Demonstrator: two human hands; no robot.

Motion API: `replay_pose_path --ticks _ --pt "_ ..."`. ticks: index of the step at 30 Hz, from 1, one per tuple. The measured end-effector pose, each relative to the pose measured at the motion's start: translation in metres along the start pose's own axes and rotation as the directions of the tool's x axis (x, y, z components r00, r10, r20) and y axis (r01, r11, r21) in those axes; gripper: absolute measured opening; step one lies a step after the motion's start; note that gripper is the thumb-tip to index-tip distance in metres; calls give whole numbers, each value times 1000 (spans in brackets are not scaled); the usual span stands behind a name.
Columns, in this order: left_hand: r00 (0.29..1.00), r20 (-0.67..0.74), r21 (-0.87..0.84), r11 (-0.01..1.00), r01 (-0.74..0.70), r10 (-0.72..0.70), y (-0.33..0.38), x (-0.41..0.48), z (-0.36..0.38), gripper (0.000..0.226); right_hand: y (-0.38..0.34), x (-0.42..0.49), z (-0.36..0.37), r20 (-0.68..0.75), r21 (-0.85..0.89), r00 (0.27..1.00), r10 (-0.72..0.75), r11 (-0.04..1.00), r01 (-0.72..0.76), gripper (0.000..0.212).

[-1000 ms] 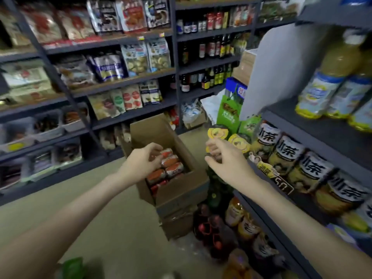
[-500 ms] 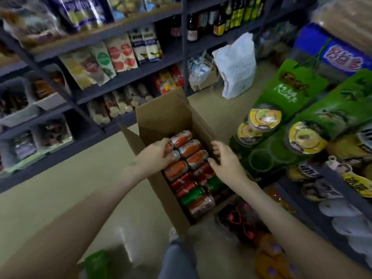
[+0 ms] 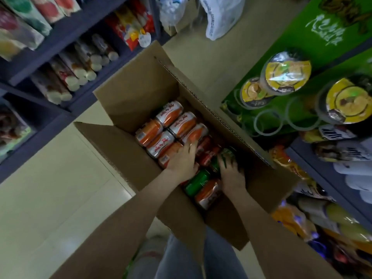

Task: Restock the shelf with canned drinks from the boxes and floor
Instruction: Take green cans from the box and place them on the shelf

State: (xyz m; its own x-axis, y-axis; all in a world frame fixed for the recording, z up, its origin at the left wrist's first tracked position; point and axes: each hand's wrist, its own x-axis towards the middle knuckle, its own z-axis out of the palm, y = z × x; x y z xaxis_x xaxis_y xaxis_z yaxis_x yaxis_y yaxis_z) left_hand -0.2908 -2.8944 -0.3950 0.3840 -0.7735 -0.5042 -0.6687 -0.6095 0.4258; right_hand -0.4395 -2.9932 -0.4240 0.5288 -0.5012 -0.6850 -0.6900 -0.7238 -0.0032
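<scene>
Well, the canned drinks (image 3: 171, 125) lie on their sides inside the cardboard box (image 3: 141, 93): stiff, smooth, likely heavy when full, best taken round the barrel. There my right hand (image 3: 231, 176) curls round a green can (image 3: 227, 155); my left hand (image 3: 182, 161) lies over an orange can (image 3: 170, 153), grip I cannot tell. Pale floor (image 3: 50, 188) lies left of the box, a stocked shelf (image 3: 322, 170) right.

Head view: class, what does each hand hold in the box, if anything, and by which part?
Right hand grips a green can by its side. Left hand lies on the orange cans; a grip cannot be told.
</scene>
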Motion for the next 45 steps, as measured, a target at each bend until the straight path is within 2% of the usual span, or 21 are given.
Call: replay_pose_path --ticks 3,5,9,13,16,18,20,21,23,24,27,30,32,34,36,37,39,40,42,45 --pt "995 -76 -45 997 -67 63 -11 -5 16 73 20 26 5 37 -194 998 -44 980 51 103" --pt "987 -128 -40 994 -99 93 -24 -12 25 69 23 48 6 53 -323 991 -124 937 134 104" --pt "967 -235 0 994 -106 103 -51 -27 48 66 25 84 20 61 -516 961 -270 816 262 91" --pt "944 -329 -86 994 -69 37 -48 -20 47 60 28 99 29 -2 -498 928 -373 805 322 65" --pt "951 -308 -148 988 -35 -13 -47 -18 45 59 22 94 24 -82 -396 926 -370 865 310 73" --pt "949 -297 -270 963 17 -101 -49 -21 43 58 10 84 12 -140 -335 912 -385 885 323 75" --pt "946 -211 -490 864 115 -246 -46 -23 33 61 -7 73 -2 -226 -218 895 -385 915 339 72" --pt "939 -122 -617 765 182 -322 -44 -21 26 63 -17 67 -10 -284 -111 886 -367 930 350 71" --pt "914 83 -826 486 287 -398 -38 -15 11 74 -41 56 -25 -385 131 866 -318 910 393 68" --pt "905 135 -886 361 292 -403 -36 -11 5 80 -54 51 -32 -414 227 858 -305 878 422 67" --pt "886 92 -978 126 166 -454 -35 -6 -4 91 -88 35 -43 -485 443 844 -230 768 463 66" --pt "851 20 -998 41 48 -525 -41 -12 -13 69 -107 28 -45 -509 571 845 -163 671 473 74" --pt "835 19 -1000 -30 4 -549 -48 -15 -16 59 -109 26 -36 -462 630 860 -218 602 491 89" --pt "841 35 -991 -130 -42 -540 -57 -19 -18 55 -104 26 -18 -382 671 890 -248 588 452 104" --pt "852 60 -977 -207 -58 -520 -66 -22 -22 53 -91 29 0 -277 681 937 -212 644 348 111" --pt "861 62 -973 -222 -60 -505 -70 -23 -23 54 -81 32 8 -219 639 952 -215 706 306 111" --pt "883 51 -974 -220 -60 -466 -77 -24 -26 62 -60 34 23 -42 407 953 -301 866 291 108" --pt "892 41 -976 -210 -62 -451 -79 -25 -26 64 -52 33 29 49 259 935 -351 909 327 105" --pt "901 31 -982 -180 -52 -432 -82 -26 -25 65 -45 32 40 175 81 899 -401 916 392 95" --pt "911 48 -990 -138 -10 -410 -85 -29 -18 65 -53 42 47 249 -79 847 -470 861 502 76"
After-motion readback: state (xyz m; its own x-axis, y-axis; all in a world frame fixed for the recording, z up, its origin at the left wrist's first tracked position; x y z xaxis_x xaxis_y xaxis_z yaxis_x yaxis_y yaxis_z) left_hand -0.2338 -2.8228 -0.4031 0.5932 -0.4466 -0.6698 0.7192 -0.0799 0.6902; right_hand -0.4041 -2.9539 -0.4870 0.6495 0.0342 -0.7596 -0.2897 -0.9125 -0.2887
